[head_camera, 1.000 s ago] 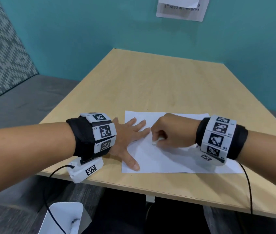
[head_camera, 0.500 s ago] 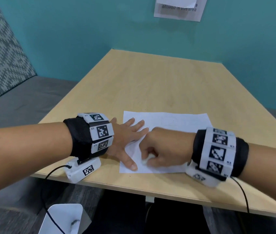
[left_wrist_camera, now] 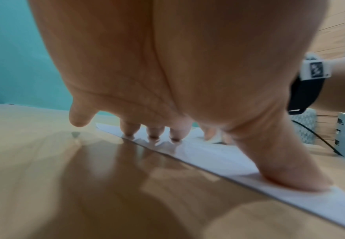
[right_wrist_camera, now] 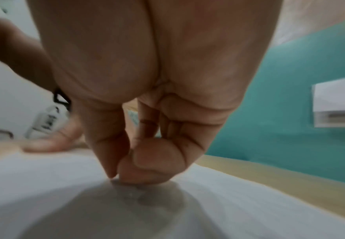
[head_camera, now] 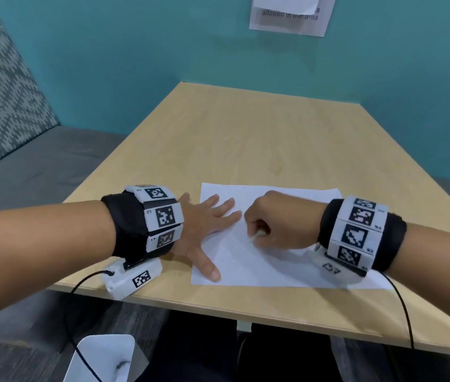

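A white sheet of paper (head_camera: 273,267) lies on the wooden table (head_camera: 259,139) near its front edge. My left hand (head_camera: 213,241) lies flat on the sheet's left part, fingers spread and thumb near the front corner. In the left wrist view the fingertips (left_wrist_camera: 153,131) and thumb (left_wrist_camera: 286,176) press the paper (left_wrist_camera: 218,155) down. My right hand (head_camera: 255,234) is curled over the sheet's middle and pinches a small white object (head_camera: 254,239) against the paper. In the right wrist view the right hand (right_wrist_camera: 118,175) has its thumb and forefinger meeting on the paper (right_wrist_camera: 239,202); the object is hidden there.
A teal wall with a paper notice (head_camera: 287,15) closes the table's far side. A grey bench with a patterned backrest (head_camera: 3,106) runs along the left. Black cables (head_camera: 403,307) hang from both wrists over the table's front edge. A white device (head_camera: 102,359) sits below, bottom left.
My right hand slid toward the sheet's front-left half a second ago and has now moved back toward the middle. The left hand has stayed flat on the paper.
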`<control>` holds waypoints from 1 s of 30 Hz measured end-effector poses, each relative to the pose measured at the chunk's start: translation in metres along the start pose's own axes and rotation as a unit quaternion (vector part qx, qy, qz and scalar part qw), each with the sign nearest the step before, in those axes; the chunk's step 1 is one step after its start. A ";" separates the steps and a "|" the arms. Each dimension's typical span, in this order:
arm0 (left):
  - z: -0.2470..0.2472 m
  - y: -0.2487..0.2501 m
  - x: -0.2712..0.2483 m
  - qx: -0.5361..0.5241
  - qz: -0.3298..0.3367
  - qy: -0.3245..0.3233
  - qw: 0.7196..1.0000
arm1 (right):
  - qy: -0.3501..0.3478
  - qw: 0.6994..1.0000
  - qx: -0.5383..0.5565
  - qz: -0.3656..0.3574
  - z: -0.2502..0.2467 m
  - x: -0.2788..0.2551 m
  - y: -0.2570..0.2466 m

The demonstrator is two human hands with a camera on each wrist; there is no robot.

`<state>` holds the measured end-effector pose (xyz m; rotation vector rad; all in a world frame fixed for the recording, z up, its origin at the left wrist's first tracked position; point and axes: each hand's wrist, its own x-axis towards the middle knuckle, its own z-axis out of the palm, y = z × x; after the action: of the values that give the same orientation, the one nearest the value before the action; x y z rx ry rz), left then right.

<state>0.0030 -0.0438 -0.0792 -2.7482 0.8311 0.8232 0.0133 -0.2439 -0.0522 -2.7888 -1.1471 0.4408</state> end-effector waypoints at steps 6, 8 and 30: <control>-0.006 0.006 -0.003 0.026 -0.009 -0.018 0.999 | -0.008 1.000 0.010 0.004 0.000 -0.001 -0.002; -0.009 0.010 0.001 0.011 0.007 -0.002 1.000 | -0.010 1.000 0.013 -0.008 0.002 -0.001 -0.002; 0.007 0.010 0.013 -0.035 0.049 0.058 0.996 | -0.029 0.998 0.016 -0.055 0.001 -0.003 -0.027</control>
<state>0.0033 -0.0567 -0.0922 -2.8596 0.9856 0.7278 -0.0074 -0.2263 -0.0477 -2.6865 -1.2856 0.5287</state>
